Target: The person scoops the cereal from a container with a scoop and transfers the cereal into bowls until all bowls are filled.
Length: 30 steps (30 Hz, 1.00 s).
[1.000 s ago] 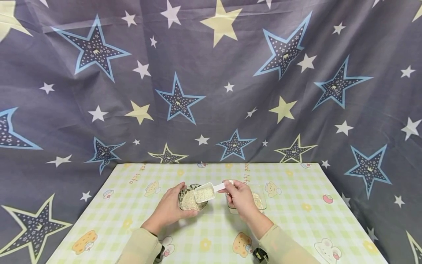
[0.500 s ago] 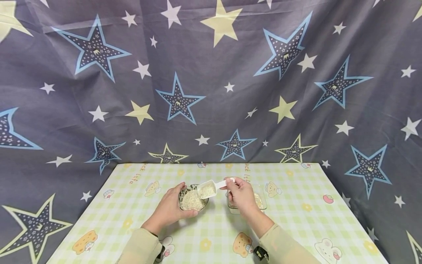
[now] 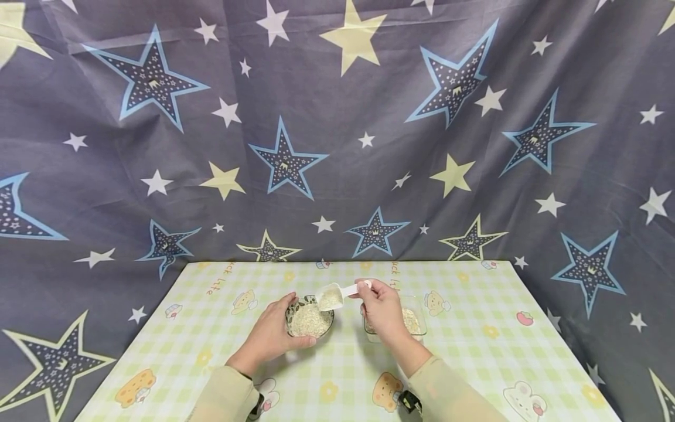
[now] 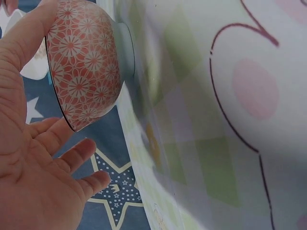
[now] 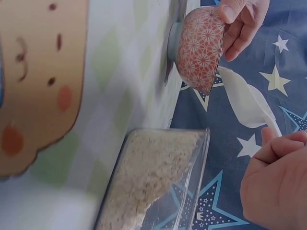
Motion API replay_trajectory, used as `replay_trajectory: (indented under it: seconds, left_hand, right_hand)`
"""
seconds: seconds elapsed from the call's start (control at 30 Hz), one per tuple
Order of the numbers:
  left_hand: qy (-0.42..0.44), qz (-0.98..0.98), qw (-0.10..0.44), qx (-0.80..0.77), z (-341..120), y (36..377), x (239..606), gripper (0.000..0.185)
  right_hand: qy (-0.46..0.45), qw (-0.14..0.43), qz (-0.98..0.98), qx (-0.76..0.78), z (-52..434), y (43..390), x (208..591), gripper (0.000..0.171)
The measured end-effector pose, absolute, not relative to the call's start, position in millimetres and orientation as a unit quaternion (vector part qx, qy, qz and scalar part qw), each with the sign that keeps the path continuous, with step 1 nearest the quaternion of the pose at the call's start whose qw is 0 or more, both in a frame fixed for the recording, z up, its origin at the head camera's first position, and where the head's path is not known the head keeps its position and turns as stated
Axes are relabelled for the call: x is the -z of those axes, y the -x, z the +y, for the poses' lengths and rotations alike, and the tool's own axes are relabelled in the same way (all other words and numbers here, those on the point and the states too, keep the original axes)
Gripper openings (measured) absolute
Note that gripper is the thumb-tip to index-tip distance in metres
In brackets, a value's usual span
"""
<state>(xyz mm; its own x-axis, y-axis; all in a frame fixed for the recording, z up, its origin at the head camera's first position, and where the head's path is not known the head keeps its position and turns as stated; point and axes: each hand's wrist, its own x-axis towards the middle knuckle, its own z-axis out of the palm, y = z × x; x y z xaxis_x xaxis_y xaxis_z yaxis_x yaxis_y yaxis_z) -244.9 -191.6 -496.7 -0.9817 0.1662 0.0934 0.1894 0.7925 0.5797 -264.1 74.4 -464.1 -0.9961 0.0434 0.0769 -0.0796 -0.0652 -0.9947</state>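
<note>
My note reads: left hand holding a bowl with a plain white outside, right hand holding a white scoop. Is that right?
The bowl's outside isn't plain white: the left wrist view shows red-and-white flowers. The left hand and right hand with the white scoop stand as noted.

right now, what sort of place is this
Probably a makeshift tabletop filming nook: a star curtain hangs behind and on both sides, a cartoon cloth lies in front, and a box of grain sits on it.

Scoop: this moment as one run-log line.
left hand: holds patterned bowl | right hand: holds white scoop at bowl's rim | grains: in scoop, bowl and clear container
</note>
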Motion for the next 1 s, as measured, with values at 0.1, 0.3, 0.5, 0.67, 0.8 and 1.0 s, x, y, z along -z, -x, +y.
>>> replay_trajectory:
  seconds: [0.1, 0.3, 0.5, 0.67, 0.8, 1.0]
  left_hand:
    - [0.094, -0.947, 0.020, 0.308, -192, 245, 498, 0.127]
    - [0.088, -0.944, 0.018, 0.318, -192, 245, 499, 0.127]
    - [0.087, -0.943, 0.019, 0.320, -192, 245, 500, 0.126]
    - [0.083, -0.942, 0.015, 0.323, -191, 244, 500, 0.126]
    - [0.083, -0.942, 0.013, 0.326, -191, 244, 499, 0.125]
    - [0.086, -0.941, 0.009, 0.327, -191, 244, 498, 0.124]
  right_hand:
    - [-0.015, 0.047, -0.679, -0.732, 68, 265, 464, 0.025]
    - [-0.026, 0.045, -0.677, -0.734, 55, 265, 465, 0.028]
    - [-0.060, 0.043, -0.704, -0.707, 45, 259, 465, 0.025]
    - [-0.093, 0.042, -0.738, -0.667, 42, 251, 468, 0.023]
    - [-0.133, 0.060, -0.760, -0.633, 44, 243, 468, 0.021]
    - [-0.219, 0.123, -0.798, -0.548, 55, 230, 464, 0.023]
